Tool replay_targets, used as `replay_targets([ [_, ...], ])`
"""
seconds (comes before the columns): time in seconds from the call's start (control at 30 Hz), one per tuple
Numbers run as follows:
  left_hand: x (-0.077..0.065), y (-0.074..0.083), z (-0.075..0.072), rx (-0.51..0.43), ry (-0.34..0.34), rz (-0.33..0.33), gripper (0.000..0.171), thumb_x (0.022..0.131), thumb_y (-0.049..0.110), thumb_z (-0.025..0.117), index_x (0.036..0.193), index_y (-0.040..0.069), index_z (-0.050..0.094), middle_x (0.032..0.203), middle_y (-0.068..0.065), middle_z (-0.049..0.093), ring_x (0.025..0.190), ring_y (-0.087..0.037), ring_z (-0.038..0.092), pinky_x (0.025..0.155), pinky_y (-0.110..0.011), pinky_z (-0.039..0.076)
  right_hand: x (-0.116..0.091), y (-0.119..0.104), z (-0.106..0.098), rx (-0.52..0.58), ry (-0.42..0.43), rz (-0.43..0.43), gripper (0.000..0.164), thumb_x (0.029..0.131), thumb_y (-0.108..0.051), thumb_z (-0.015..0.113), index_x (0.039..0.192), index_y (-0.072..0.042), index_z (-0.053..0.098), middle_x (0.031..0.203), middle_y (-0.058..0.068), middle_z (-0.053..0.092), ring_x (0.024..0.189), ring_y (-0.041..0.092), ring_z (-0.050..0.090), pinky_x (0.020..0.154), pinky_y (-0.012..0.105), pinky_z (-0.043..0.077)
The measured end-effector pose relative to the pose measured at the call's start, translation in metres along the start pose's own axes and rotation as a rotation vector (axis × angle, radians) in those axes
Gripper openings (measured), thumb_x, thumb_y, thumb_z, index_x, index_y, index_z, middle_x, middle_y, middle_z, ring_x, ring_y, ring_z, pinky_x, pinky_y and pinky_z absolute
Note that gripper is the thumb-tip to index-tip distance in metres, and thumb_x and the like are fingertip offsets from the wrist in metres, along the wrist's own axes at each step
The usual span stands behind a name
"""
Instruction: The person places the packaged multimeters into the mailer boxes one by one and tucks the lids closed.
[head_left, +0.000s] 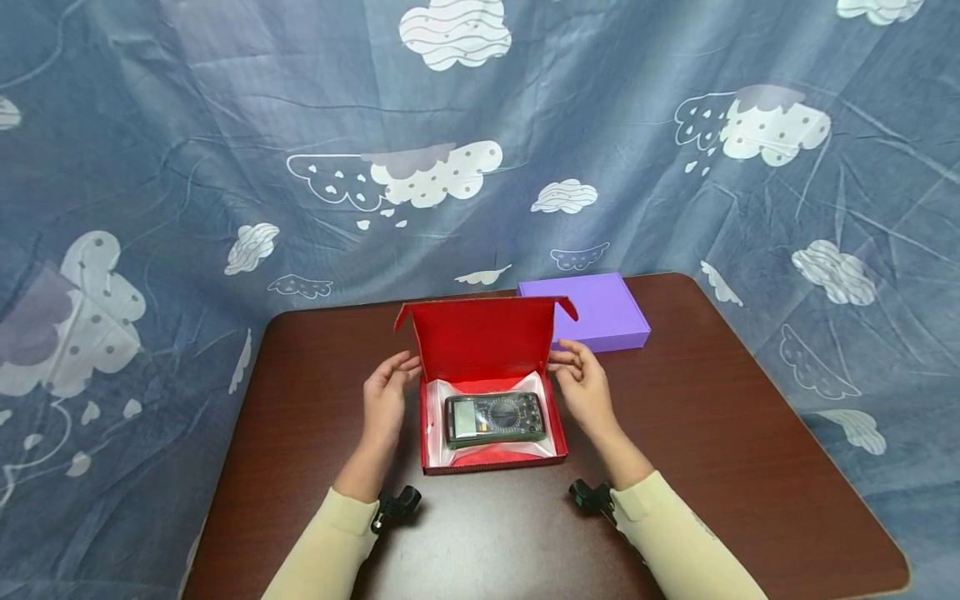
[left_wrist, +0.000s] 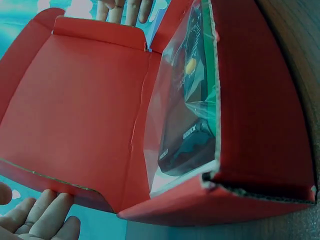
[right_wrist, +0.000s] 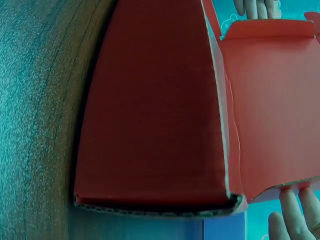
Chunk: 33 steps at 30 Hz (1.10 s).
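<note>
A red cardboard box [head_left: 495, 457] lies on the table with its lid [head_left: 483, 337] raised at the back. Inside it, a dark multimeter [head_left: 497, 417] with a green rim lies in a clear plastic bag [head_left: 433, 433]. My left hand [head_left: 386, 400] is at the lid's left side; in the left wrist view its fingertips [left_wrist: 62, 200] touch the lid's side flap. On the opposite side is my right hand [head_left: 588, 392], fingers fairly straight, with fingertips [right_wrist: 287, 195] against the other side flap. Neither hand curls round the cardboard.
Behind the red box, toward the right, a flat purple box [head_left: 600, 308] lies near the back edge of the brown wooden table [head_left: 712, 450]. A blue cloth with cloud prints [head_left: 637, 167] hangs behind the table. Each wrist wears a small black camera [head_left: 588, 496].
</note>
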<state>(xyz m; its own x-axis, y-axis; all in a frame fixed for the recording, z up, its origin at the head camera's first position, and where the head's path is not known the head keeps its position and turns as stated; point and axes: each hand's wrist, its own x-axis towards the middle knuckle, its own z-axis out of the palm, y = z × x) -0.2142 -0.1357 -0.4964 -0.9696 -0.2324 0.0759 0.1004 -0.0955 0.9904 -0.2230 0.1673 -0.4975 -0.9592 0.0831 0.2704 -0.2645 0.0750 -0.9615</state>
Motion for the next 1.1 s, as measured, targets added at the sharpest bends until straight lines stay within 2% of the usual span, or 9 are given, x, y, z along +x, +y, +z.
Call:
replay_targets([
  [0.07,0.0,0.0,-0.002,0.003,-0.002,-0.011,0.035,0.103,0.0,0.042,0.131,-0.014,0.058,0.124,-0.029,0.067,0.115,-0.04,0.067,0.105,-0.047,0.047,0.002,0.008,-0.002,0.002,0.006,0.015,0.039,0.094,0.017,0.046,0.132,0.018,0.051,0.116,0.041,0.062,0.089,0.013,0.072,0.082,0.021,0.055],
  [0.2,0.0,-0.001,-0.005,0.012,-0.011,-0.054,0.035,0.104,0.004,0.042,0.129,-0.012,0.061,0.123,-0.028,0.068,0.113,-0.041,0.067,0.109,-0.05,0.043,0.004,0.019,-0.008,0.008,0.004,0.057,0.034,0.098,0.013,0.046,0.132,0.014,0.054,0.116,0.04,0.063,0.092,0.017,0.073,0.082,0.028,0.058],
  [0.37,0.001,-0.001,-0.01,-0.014,-0.013,-0.099,0.035,0.104,0.004,0.041,0.124,-0.013,0.064,0.116,-0.028,0.07,0.108,-0.041,0.069,0.104,-0.048,0.048,0.004,0.022,-0.013,0.014,-0.005,0.09,0.03,0.1,0.011,0.048,0.128,0.015,0.057,0.111,0.037,0.066,0.088,0.01,0.071,0.08,0.031,0.059],
  [0.5,0.001,0.0,-0.016,-0.018,-0.021,-0.157,0.034,0.106,0.008,0.042,0.12,-0.013,0.065,0.11,-0.025,0.073,0.105,-0.039,0.071,0.1,-0.045,0.051,0.004,0.023,-0.017,-0.018,0.0,0.127,0.027,0.102,0.004,0.054,0.125,0.016,0.059,0.106,0.025,0.072,0.085,0.003,0.069,0.08,0.028,0.059],
  [0.67,0.001,0.002,-0.023,0.017,-0.031,-0.225,0.034,0.107,0.015,0.045,0.115,-0.01,0.068,0.103,-0.02,0.076,0.098,-0.034,0.074,0.098,-0.044,0.053,0.003,0.023,-0.022,-0.009,-0.02,0.212,0.025,0.103,0.0,0.056,0.122,0.015,0.059,0.099,0.016,0.074,0.08,0.007,0.071,0.078,0.032,0.06],
  [0.77,0.002,0.002,-0.025,0.076,-0.026,-0.251,0.035,0.105,0.016,0.046,0.114,-0.008,0.07,0.097,-0.015,0.076,0.089,-0.028,0.076,0.09,-0.038,0.057,0.002,0.023,-0.024,0.02,-0.047,0.249,0.028,0.103,-0.002,0.057,0.125,0.017,0.057,0.096,0.006,0.075,0.077,0.009,0.071,0.078,0.038,0.061],
  [0.83,0.003,0.002,-0.027,0.111,-0.022,-0.268,0.036,0.104,0.017,0.047,0.115,-0.008,0.071,0.094,-0.011,0.075,0.081,-0.023,0.074,0.081,-0.033,0.057,0.002,0.023,-0.027,0.008,-0.063,0.264,0.033,0.104,-0.007,0.059,0.127,0.017,0.057,0.095,0.0,0.074,0.076,0.008,0.07,0.075,0.033,0.061],
  [0.93,0.003,0.0,-0.029,0.145,-0.029,-0.293,0.036,0.102,0.018,0.049,0.115,-0.007,0.072,0.091,-0.007,0.075,0.074,-0.016,0.069,0.072,-0.031,0.054,0.002,0.024,-0.031,-0.07,-0.08,0.278,0.038,0.104,-0.016,0.06,0.129,0.013,0.06,0.099,0.004,0.075,0.077,0.004,0.067,0.071,0.024,0.057],
  [1.1,0.003,-0.003,-0.032,0.128,-0.071,-0.308,0.033,0.101,0.016,0.053,0.115,-0.008,0.07,0.091,-0.01,0.076,0.073,-0.014,0.072,0.077,-0.034,0.058,0.003,0.022,-0.036,-0.218,-0.136,0.28,0.042,0.102,-0.025,0.066,0.127,0.008,0.064,0.111,0.014,0.074,0.087,0.002,0.065,0.076,0.019,0.052],
])
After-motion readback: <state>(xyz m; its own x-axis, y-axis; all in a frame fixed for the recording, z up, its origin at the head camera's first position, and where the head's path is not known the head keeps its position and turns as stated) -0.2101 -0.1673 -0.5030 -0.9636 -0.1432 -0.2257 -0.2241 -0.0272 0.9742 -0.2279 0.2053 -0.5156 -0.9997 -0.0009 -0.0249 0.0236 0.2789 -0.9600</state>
